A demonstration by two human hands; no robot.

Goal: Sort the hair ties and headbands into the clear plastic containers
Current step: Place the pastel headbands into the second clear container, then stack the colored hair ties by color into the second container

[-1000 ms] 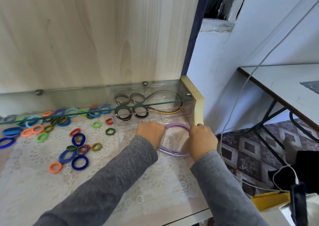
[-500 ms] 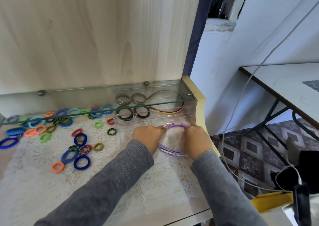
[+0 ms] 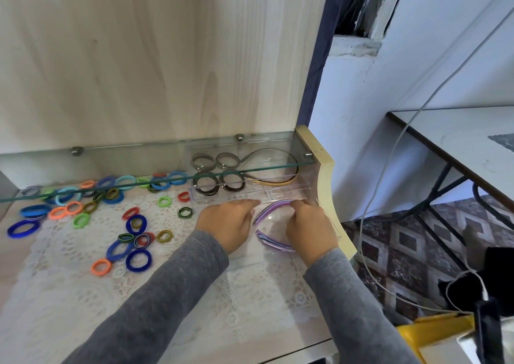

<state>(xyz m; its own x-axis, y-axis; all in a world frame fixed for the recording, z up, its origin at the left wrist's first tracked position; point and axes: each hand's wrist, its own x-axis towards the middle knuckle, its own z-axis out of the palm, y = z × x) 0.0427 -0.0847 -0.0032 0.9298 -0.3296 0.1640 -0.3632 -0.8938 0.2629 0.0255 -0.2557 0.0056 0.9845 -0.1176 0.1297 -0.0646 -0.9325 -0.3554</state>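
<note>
My right hand (image 3: 310, 228) curled on the purple headbands (image 3: 268, 210), these inside the clear container (image 3: 244, 261) at the surface's right edge, my left hand (image 3: 226, 224) relaxed, fingers straight against that container, hair ties (image 3: 136, 259) scattered leftward

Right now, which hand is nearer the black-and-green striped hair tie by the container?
Left: left hand just right of the striped hair tie; right hand farther right, gripping purple headbands.

Single head cam, wide-angle, looking forward and down, close over the tabletop (image 3: 11, 274), wood panel (image 3: 139, 57) straight ahead, floor (image 3: 403, 252) at right.
</note>
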